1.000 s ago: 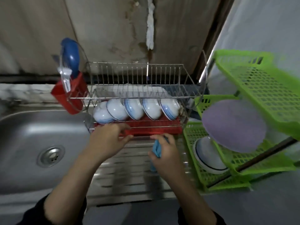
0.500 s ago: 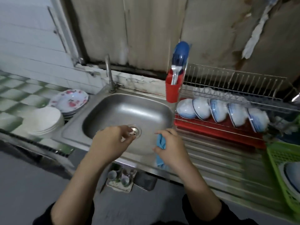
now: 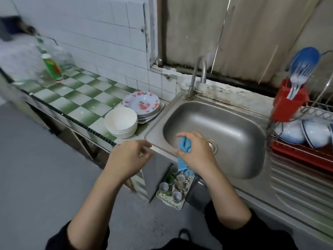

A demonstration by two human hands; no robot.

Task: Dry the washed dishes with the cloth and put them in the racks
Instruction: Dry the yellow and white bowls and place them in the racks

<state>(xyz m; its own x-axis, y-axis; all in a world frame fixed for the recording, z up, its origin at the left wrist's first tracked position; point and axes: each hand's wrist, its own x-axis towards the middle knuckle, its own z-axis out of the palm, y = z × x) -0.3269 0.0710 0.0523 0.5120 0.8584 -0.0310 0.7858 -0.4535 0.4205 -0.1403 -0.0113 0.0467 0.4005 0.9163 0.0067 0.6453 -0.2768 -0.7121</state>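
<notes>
Waiting dishes: a stack of plain white round bowls [image 3: 120,123] and, touching it from behind, a pile of shallow white plates printed with red flowers [image 3: 142,102] sit on the green-and-white checked tile counter [image 3: 72,98], just left of the sink.
Slip risk: lifted by one hand, and likely wet, the top bowl could slide from the fingers or tug its neighbours toward the counter's front edge, which the stack stands near.
Floor hazard: a speckled tray of small cups [image 3: 173,186] lies on the floor below the sink's front; a dish dropped there may break more than itself.
Cloth risk: the crumpled light-blue cloth [image 3: 185,147] trails a loose tail below the fist; it could dip into the stainless-steel sink [image 3: 225,123] and pick up water, spoiling the drying.
Left hand [image 3: 126,159]: palm down over the sink's front-left corner, near the bowls but touching none; fingers loosely curled, thumb and forefinger apart, holding nothing.
Right hand [image 3: 196,156]: above the basin's front, fingers curled round the cloth, forefinger raised over its bunched top.
Destination: the chrome wire dish rack [image 3: 320,112] at far right, holding blue-rimmed white bowls [image 3: 292,132] on edge, stands well apart from the stack, so the carry crosses the open sink.
</notes>
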